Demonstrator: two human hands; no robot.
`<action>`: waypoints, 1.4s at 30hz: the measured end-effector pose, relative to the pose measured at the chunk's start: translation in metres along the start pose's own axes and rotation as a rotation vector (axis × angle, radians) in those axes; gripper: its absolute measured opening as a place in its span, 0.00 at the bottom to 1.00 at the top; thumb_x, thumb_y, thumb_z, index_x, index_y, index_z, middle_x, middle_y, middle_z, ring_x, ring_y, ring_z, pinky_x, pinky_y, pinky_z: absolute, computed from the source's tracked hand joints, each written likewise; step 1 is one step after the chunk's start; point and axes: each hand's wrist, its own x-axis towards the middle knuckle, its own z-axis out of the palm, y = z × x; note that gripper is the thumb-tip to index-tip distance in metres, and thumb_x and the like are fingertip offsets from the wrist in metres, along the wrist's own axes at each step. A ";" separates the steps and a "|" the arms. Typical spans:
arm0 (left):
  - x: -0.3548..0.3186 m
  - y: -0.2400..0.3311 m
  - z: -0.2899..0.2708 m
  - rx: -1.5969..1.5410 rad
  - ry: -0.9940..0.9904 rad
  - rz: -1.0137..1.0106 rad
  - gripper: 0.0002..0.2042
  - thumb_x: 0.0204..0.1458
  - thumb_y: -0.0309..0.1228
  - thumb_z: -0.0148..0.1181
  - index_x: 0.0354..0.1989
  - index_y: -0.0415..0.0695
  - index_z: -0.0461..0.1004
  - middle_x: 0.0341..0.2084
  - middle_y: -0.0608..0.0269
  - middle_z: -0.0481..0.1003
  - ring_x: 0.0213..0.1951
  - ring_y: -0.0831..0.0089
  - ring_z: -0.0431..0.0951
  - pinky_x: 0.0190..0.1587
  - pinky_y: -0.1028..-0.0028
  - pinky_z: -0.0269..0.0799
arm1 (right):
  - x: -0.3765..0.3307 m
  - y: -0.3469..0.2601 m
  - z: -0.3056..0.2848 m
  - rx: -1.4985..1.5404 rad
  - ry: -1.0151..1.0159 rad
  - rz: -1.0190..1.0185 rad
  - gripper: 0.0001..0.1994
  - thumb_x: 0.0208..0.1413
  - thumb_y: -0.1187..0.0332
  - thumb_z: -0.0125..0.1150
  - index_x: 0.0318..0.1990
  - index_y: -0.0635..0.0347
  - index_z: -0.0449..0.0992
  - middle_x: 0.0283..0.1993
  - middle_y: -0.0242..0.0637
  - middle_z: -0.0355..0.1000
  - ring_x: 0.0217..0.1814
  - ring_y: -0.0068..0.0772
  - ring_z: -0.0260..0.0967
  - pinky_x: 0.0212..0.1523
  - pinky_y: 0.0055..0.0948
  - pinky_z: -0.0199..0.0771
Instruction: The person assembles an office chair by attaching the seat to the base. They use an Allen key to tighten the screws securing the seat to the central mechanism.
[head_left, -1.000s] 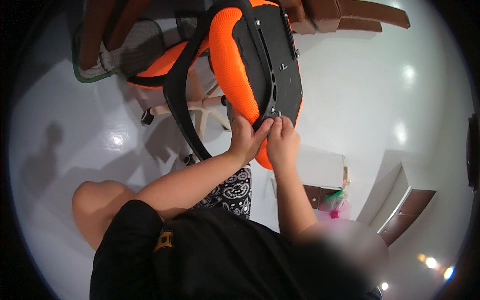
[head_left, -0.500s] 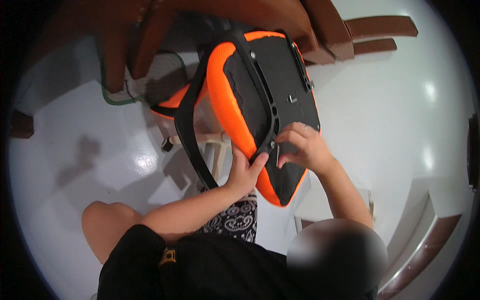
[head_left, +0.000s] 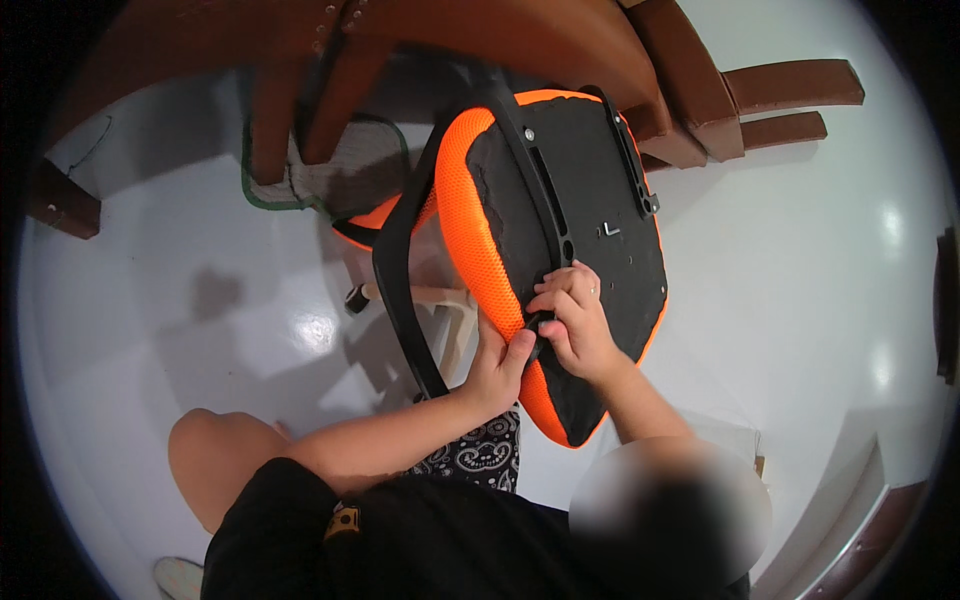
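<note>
An office chair seat (head_left: pixel 610 160), tilted up, shows its black underside and orange mesh edge. A black armrest (head_left: pixel 392 260) is attached along its left side by a slotted bracket (head_left: pixel 548 190). My left hand (head_left: pixel 497 365) grips the seat's orange edge, its thumb at the bracket's near end. Beside that thumb, the fingers of my right hand (head_left: pixel 575 315) are closed over the same bracket end; whatever they pinch is hidden. A small L-shaped metal piece, like a hex key (head_left: pixel 610 230), is on the underside. Farther right runs a second black bracket (head_left: pixel 632 160).
Brown wooden furniture (head_left: pixel 530 45) stands close behind the chair, with legs reaching the floor. A grey mat with a green border (head_left: pixel 375 150) lies beneath it. Part of a beige chair base (head_left: pixel 458 325) with a caster (head_left: pixel 357 298) shows left of the seat.
My right hand has closed in on the bracket's near end, toward my left thumb. The thin metal rod seen by its fingers is now hidden. The view has shifted slightly.
</note>
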 end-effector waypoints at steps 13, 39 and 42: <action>0.019 -0.001 -0.008 -0.064 0.060 -0.035 0.39 0.46 0.27 0.62 0.61 0.34 0.41 0.54 0.49 0.56 0.58 0.62 0.58 0.61 0.65 0.52 | 0.029 -0.016 0.010 0.133 0.387 0.203 0.12 0.36 0.83 0.64 0.29 0.58 0.71 0.38 0.37 0.66 0.45 0.39 0.65 0.47 0.33 0.65; 0.003 0.029 -0.004 0.046 -0.007 -0.068 0.40 0.46 0.25 0.59 0.62 0.34 0.37 0.54 0.47 0.54 0.59 0.61 0.56 0.62 0.64 0.50 | 0.115 0.037 -0.046 -0.253 -0.405 -1.317 0.07 0.40 0.58 0.59 0.25 0.43 0.68 0.35 0.20 0.62 0.26 0.25 0.62 0.35 0.35 0.65; 0.009 0.032 -0.005 -0.023 -0.031 -0.094 0.39 0.46 0.25 0.59 0.61 0.34 0.38 0.53 0.47 0.55 0.58 0.61 0.57 0.62 0.64 0.50 | 0.099 0.041 -0.055 -0.339 -0.466 -1.103 0.13 0.36 0.52 0.61 0.25 0.45 0.68 0.35 0.21 0.63 0.24 0.21 0.63 0.29 0.27 0.64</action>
